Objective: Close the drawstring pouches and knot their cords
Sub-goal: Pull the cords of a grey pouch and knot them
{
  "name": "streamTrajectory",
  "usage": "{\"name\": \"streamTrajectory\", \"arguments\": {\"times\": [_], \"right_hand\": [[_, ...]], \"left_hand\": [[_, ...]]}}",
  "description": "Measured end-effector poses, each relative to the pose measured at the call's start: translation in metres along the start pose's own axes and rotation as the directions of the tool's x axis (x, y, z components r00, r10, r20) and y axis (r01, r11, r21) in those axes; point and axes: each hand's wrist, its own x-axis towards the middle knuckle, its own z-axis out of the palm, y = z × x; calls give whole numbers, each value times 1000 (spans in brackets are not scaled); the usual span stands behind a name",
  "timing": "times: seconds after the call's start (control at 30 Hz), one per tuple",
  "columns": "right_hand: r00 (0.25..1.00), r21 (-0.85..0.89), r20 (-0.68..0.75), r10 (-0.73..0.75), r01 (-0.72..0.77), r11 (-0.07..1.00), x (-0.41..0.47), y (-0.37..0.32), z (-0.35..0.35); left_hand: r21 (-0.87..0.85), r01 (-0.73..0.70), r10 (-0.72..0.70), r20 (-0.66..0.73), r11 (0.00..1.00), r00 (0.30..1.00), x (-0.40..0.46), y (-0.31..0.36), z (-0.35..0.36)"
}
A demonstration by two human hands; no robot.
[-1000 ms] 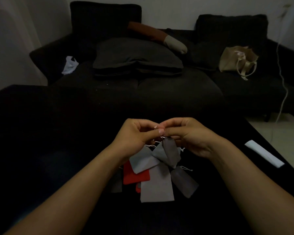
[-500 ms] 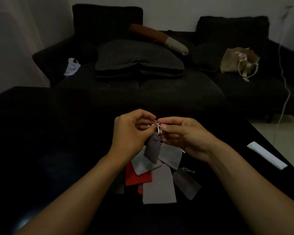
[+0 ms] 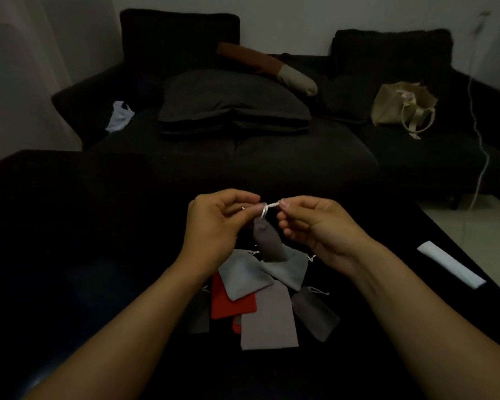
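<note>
Centrally, above a dark table (image 3: pixel 70 255), the person's two hands meet with a small dark grey pouch (image 3: pixel 267 241) hanging between them. The left hand (image 3: pixel 214 226) has its fingers curled, thumb and forefinger pinching one end of the white cord (image 3: pixel 267 207). The right hand (image 3: pixel 315 223) pinches the other end in the same way, its lower fingers curled beside the neck of the pouch. The cord crosses in a small loop just above the gathered mouth of the pouch; what the pouch contains cannot be seen.

Directly below the hands a pile of flat pouches (image 3: pixel 267 319) lies on the table, overlapping one another: two light grey ones on top, a larger grey one toward the near side, a red pouch (image 3: pixel 231 304) partly covered on the left, and darker grey ones at both flanks. Their short cords stick out at the edges. Whether any of them holds something cannot be told.

To the left of the pile the tabletop stretches wide and dark toward its far edge. On the right, a white strip (image 3: pixel 451 264) lies near the table's right edge, well apart from the pouches, with pale floor beyond.

Behind the table stands a dark sofa (image 3: pixel 272 157). It bears stacked dark cushions (image 3: pixel 231 102), a brown and cream bolster (image 3: pixel 272 70), a white plastic bag (image 3: pixel 119 115) at its left end, and a beige tote bag (image 3: pixel 399 108) standing on the right, its contents not visible. A white cable (image 3: pixel 479 134) hangs down at the far right.
</note>
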Motion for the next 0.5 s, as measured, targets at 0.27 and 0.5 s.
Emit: {"name": "streamTrajectory", "arguments": {"times": [0.27,0.5], "right_hand": [[997,299,11,78,-78,951,1,-3,-4],[988,329,62,138,-151,932,0,6,9]], "left_hand": [[-87,341,-323,173,936,930,8,2,-10],[-127,600,-542,315,790,779,2,10,3]]}}
